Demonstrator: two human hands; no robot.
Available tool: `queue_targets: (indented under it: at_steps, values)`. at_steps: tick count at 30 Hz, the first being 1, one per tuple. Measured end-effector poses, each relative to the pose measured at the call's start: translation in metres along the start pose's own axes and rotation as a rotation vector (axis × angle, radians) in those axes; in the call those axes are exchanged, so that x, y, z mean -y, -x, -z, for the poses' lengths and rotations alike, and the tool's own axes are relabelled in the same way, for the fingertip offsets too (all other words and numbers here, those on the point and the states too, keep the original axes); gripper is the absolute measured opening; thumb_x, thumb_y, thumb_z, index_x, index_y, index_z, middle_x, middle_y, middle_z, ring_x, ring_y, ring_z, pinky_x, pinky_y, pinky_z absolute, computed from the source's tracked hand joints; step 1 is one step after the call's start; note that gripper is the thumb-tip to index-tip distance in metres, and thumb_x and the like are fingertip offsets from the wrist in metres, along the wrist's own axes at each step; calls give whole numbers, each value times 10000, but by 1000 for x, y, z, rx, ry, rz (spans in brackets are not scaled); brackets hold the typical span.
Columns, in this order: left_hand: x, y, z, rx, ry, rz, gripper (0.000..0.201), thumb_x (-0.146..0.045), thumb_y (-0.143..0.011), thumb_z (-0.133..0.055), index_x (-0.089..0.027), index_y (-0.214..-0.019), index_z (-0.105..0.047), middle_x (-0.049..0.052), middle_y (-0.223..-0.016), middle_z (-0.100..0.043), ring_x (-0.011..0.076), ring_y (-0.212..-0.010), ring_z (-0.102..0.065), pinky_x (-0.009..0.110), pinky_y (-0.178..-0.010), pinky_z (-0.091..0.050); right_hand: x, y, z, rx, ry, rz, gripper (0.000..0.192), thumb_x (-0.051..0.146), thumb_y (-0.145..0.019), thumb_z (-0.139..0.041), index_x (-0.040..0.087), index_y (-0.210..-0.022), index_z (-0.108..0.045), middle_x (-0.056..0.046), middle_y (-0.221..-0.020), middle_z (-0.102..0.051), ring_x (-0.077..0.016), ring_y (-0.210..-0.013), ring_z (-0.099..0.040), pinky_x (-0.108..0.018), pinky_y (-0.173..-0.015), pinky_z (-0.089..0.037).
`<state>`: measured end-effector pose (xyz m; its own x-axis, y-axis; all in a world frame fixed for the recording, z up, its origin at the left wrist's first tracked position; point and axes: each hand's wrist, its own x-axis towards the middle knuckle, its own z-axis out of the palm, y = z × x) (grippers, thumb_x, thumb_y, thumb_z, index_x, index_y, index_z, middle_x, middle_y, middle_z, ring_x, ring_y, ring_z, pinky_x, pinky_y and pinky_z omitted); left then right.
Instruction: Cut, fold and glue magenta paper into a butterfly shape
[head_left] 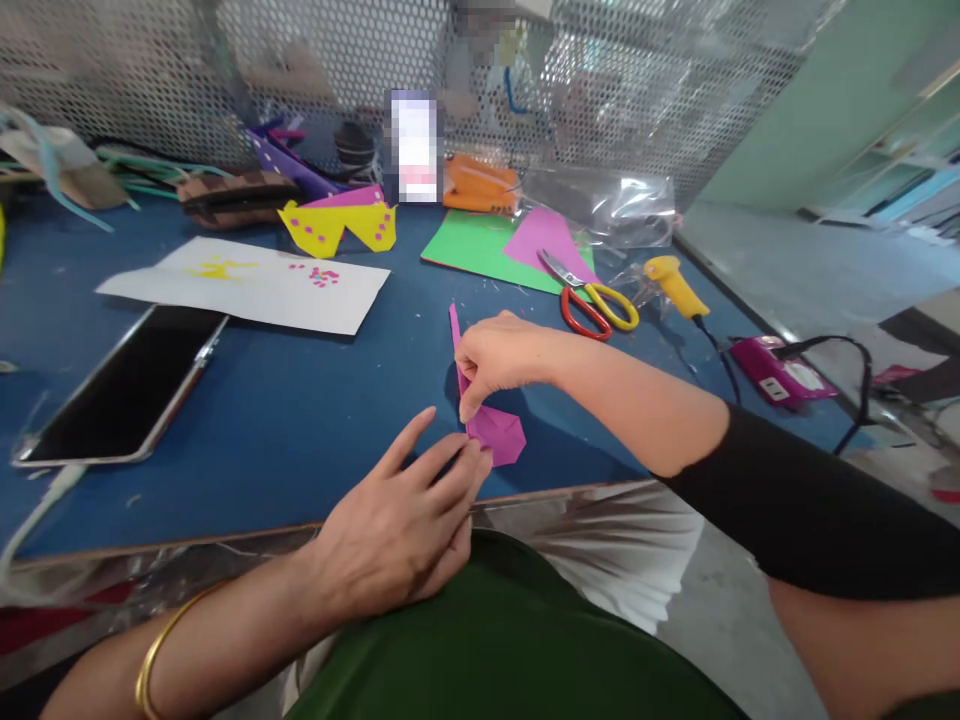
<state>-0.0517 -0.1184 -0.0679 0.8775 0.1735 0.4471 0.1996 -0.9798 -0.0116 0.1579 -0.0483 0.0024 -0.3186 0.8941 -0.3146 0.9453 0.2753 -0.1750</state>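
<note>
A folded magenta paper piece (pixel 496 430) lies on the blue table (pixel 300 420) near its front edge, with a narrow strip (pixel 454 325) sticking up and away from me. My right hand (pixel 501 355) presses down on the fold with its fingertips, pinching the paper. My left hand (pixel 405 520) rests at the table's edge, and its fingertips hold down the near corner of the same paper.
A phone (pixel 120 385) lies at the left beside a white sheet (pixel 247 285). Behind are yellow paper shapes (pixel 337 228), green and pink sheets (pixel 495 245), scissors (pixel 592 295), a yellow glue gun (pixel 675 285), a pink device with cable (pixel 776 370), and a mesh wall (pixel 225 70).
</note>
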Motion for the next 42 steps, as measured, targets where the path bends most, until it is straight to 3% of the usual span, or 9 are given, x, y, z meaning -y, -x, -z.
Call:
queue_targets:
  at_steps: [3, 6, 9, 13, 19, 25, 30, 37, 42]
  values:
    - [0, 2, 1, -12, 11, 11, 443, -269, -907, -532, -89, -1301, -626, 75, -1265, -706, 241, -1242, -562, 464, -1294, -95, -2, 22, -5, -212, -45, 27, 326, 485, -688, -861, 220, -670, -671, -9, -747, -695, -211, -763, -642, -387, -823, -438]
    - [-1, 3, 2, -7, 29, 29, 478, -275, -907, -528, -113, -1351, -595, 80, -1294, -692, 241, -1238, -571, 494, -1284, -148, 6, 64, -25, -566, -104, 26, 249, 440, -937, -636, 230, -1066, -672, -55, -1080, -743, -214, -1023, -660, -424, -1082, -351]
    - [-2, 4, 2, -27, 45, 49, 471, -275, -897, -545, -113, -1335, -610, 84, -1280, -699, 252, -1220, -585, 508, -1281, -154, 22, 106, -66, -796, -133, 38, 308, 376, -1054, -389, 202, -1157, -621, -81, -1080, -763, -207, -1039, -685, -456, -1154, -294]
    - [-5, 4, 0, -71, 33, 59, 477, -262, -893, -535, -75, -1325, -614, 95, -1277, -704, 251, -1208, -598, 467, -1289, -112, 43, 132, -123, -961, -52, 182, 444, 436, -1057, -389, 100, -1283, -572, -128, -1159, -757, -238, -1184, -659, -440, -1131, -367]
    - [-5, 8, -3, -92, -3, 46, 478, -258, -906, -495, -48, -1320, -608, 140, -1312, -679, 250, -1246, -599, 463, -1284, -138, 59, 125, -154, -988, 120, 103, 473, 388, -1049, -413, 35, -1321, -572, -165, -1237, -728, -271, -1218, -651, -419, -1117, -383]
    - [-3, 6, -3, -83, -66, 18, 378, -279, -914, -531, -83, -1206, -671, 133, -1219, -719, 249, -1175, -641, 475, -1287, -111, 62, 124, -152, -994, 132, 79, 487, 378, -1037, -407, 29, -1332, -576, -167, -1226, -731, -275, -1188, -670, -424, -1108, -404]
    - [-4, 7, -4, -91, -63, 33, 383, -256, -899, -550, -88, -1226, -660, 121, -1223, -720, 245, -1179, -640, 466, -1288, -102, 55, 135, -149, -980, 129, 63, 459, 320, -1022, -449, 78, -1403, -531, -116, -1273, -716, -269, -1234, -647, -429, -1158, -330]
    - [-2, 3, -3, -63, -41, 19, 346, -259, -906, -546, -104, -1187, -676, 111, -1181, -742, 254, -1147, -649, 501, -1276, -129, 57, 131, -151, -1004, 125, 57, 424, 300, -1015, -452, 39, -1328, -571, -165, -1211, -738, -261, -1163, -684, -406, -1164, -312]
    - [-5, 6, -1, -137, -20, 58, 365, -244, -908, -544, -114, -1227, -666, 91, -1226, -732, 240, -1195, -635, 465, -1278, -134, 57, 130, -151, -1031, 86, 56, 364, 231, -1006, -460, 68, -1309, -579, -138, -1206, -745, -262, -1149, -681, -426, -1140, -334]
